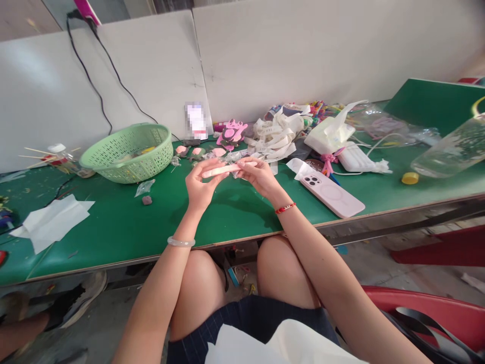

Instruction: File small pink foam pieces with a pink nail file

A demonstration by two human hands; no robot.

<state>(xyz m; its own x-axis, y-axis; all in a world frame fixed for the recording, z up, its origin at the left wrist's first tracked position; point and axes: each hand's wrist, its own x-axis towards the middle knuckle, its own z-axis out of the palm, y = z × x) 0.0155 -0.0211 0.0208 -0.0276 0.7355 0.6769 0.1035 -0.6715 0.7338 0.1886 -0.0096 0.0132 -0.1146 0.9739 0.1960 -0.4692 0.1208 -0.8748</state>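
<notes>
Between my two hands, over the green tabletop, a pale pink stick-like piece (pixel 222 170) is held nearly level; its exact kind I cannot make out. My left hand (pixel 201 186) pinches its left end with thumb and fingers. The right end is in the closed fingers of my right hand (pixel 261 178). Just beyond the hands lie several small pinkish lumps (pixel 197 151) on dark bits. Behind them is a pink and black figure (pixel 232 133), beside a heap of white strips (pixel 276 135).
A green plastic basket (pixel 131 172) stands left, near crumpled white paper (pixel 56 222). To the right are a pink phone (pixel 333 196), a tissue pack (pixel 329 134), a yellow cap (pixel 409 178) and a clear bottle (pixel 450 151). A screen (pixel 196 121) leans against the wall.
</notes>
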